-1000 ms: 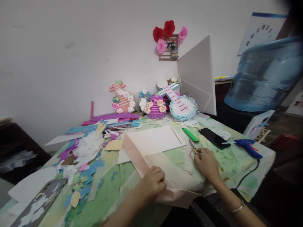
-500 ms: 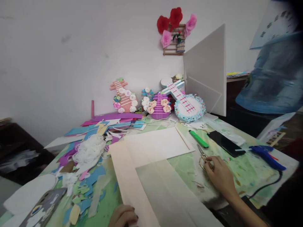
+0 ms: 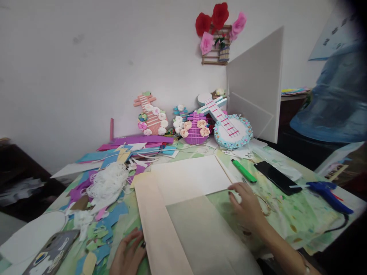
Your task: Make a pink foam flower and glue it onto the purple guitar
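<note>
Where the view is nearest, the left hand (image 3: 129,250) lies against the left edge of a pale pink sheet (image 3: 160,229); whether it pinches that edge, I cannot tell. The sheet now spreads flat up the table (image 3: 296,225), its grey part (image 3: 206,229) to the right. A second ago it was folded up in the left hand, so it now appears to be laid out for work.

Just beyond, the right hand (image 3: 242,204) has its fingers loosely apart, with nothing visible in them, near the corner of a white board (image 3: 189,175). Half a second earlier it was on the scissors (image 3: 268,208); they now lie beside it, partly hidden, leaving the hand apparently free for the sheet. The far end of the sheet overlaps the board.

Farther back, a thin stick (image 3: 223,168) runs along the board's right side, with a green cutter (image 3: 243,171) and a black phone (image 3: 277,178) beyond. Against the wall stand toy stringed instruments (image 3: 233,131), apparently unchanged.
</note>
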The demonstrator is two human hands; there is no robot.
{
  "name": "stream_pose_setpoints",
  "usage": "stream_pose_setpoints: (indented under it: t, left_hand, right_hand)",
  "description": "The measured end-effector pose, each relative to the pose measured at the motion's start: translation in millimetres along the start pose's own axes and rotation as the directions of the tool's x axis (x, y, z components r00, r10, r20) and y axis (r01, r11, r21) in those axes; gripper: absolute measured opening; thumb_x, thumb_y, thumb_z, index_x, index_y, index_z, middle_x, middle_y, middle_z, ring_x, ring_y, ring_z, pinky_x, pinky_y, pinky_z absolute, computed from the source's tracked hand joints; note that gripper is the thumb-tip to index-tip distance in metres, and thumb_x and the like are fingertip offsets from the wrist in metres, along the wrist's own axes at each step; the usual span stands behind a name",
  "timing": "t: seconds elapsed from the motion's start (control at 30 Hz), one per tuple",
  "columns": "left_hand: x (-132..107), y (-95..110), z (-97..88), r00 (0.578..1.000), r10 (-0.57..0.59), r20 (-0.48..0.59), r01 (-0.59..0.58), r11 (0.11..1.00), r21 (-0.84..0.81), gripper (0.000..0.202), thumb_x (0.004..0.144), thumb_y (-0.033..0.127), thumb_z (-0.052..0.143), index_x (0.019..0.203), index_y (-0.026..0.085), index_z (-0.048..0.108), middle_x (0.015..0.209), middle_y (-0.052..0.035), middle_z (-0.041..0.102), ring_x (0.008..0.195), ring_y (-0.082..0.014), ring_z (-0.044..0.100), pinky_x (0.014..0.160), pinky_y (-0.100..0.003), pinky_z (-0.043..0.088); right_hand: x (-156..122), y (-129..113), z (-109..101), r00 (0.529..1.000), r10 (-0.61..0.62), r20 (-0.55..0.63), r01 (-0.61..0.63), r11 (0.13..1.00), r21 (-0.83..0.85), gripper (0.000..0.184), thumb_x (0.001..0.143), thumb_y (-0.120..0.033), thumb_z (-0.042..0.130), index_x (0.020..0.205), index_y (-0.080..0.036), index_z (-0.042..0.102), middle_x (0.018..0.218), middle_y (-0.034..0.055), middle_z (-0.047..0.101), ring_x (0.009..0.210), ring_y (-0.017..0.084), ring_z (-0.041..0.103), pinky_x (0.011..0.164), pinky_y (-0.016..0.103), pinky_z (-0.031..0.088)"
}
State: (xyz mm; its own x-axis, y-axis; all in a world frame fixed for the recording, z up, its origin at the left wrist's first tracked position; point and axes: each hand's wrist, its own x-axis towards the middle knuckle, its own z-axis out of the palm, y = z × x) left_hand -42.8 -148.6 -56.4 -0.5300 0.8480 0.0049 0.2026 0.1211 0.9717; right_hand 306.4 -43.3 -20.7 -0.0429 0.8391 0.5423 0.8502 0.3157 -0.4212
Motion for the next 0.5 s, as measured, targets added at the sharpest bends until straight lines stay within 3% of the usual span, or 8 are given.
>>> stream_pose_setpoints:
  t: [0.07, 0.13, 0.17, 0.27, 0.37, 0.5]
  left_hand:
    - [2.0, 19.2, 8.1, 0.997, -0.083, -0.001, 0.083, 0.997, 0.003, 0.038, 0.073, 0.044, 0.059, 0.102, 0.019, 0.054, 0.108, -0.0086, 0.064, 0.096, -0.0245, 0.063, 0.077, -0.035, 0.055]
    - [0.5, 36.8, 16.8, 0.996, -0.091, 0.013, 0.091, 0.996, -0.024, 0.041, 0.071, 0.043, 0.061, 0.103, 0.019, 0.052, 0.115, -0.0089, 0.061, 0.096, -0.0237, 0.063, 0.078, -0.034, 0.055]
    - [-1.0, 43.6, 21.0, 0.996, -0.08, 0.037, 0.081, 0.996, -0.041, 0.042, 0.07, 0.041, 0.062, 0.104, 0.02, 0.051, 0.115, -0.0084, 0.061, 0.096, -0.0237, 0.063, 0.078, -0.034, 0.055]
    - [-6.7, 52.8, 30.1, 0.991, -0.028, 0.134, 0.036, 0.998, -0.057, 0.038, 0.071, 0.037, 0.059, 0.106, 0.021, 0.052, 0.105, -0.0066, 0.066, 0.092, -0.0242, 0.064, 0.076, -0.036, 0.055]
    - [-9.1, 48.5, 32.4, 0.98, 0.033, 0.198, -0.034, 0.999, 0.001, 0.032, 0.072, 0.032, 0.055, 0.102, 0.021, 0.055, 0.098, -0.0055, 0.068, 0.09, -0.0242, 0.065, 0.075, -0.037, 0.055]
    - [0.5, 42.7, 24.8, 0.963, 0.109, 0.244, -0.152, 0.974, 0.165, 0.032, 0.07, 0.026, 0.051, 0.101, 0.02, 0.057, 0.107, -0.0063, 0.065, 0.1, -0.0253, 0.062, 0.082, -0.038, 0.053]
  right_hand:
    - [29.7, -25.2, 15.4, 0.985, 0.019, 0.173, -0.028, 0.998, 0.05, 0.014, 0.083, -0.024, 0.047, 0.092, -0.019, 0.055, 0.095, 0.0087, 0.061, 0.091, 0.021, 0.054, 0.081, 0.032, 0.041]
    - [60.1, -44.7, 36.2, 0.924, 0.078, 0.374, -0.083, 0.997, -0.003, 0.024, 0.084, -0.03, 0.048, 0.102, -0.017, 0.054, 0.104, 0.0102, 0.06, 0.098, 0.022, 0.052, 0.084, 0.032, 0.038]
    - [73.9, -52.2, 48.1, 0.907, 0.086, 0.413, -0.089, 0.996, -0.013, 0.028, 0.083, -0.032, 0.05, 0.104, -0.015, 0.054, 0.105, 0.0117, 0.059, 0.1, 0.023, 0.052, 0.084, 0.031, 0.038]
    - [104.9, -68.3, 84.7, 0.867, 0.108, 0.487, -0.103, 0.994, -0.038, 0.034, 0.081, -0.04, 0.055, 0.101, -0.012, 0.058, 0.104, 0.0156, 0.061, 0.097, 0.024, 0.055, 0.08, 0.031, 0.039]
    - [119.9, -81.0, 114.0, 0.841, 0.15, 0.52, -0.13, 0.989, -0.074, 0.04, 0.074, -0.041, 0.064, 0.098, -0.009, 0.059, 0.107, 0.0198, 0.059, 0.099, 0.028, 0.055, 0.077, 0.034, 0.041]
    - [125.1, -90.4, 131.9, 0.811, 0.162, 0.563, -0.156, 0.986, -0.06, 0.027, 0.08, -0.033, 0.061, 0.095, -0.011, 0.061, 0.101, 0.0132, 0.061, 0.094, 0.023, 0.058, 0.078, 0.036, 0.046]
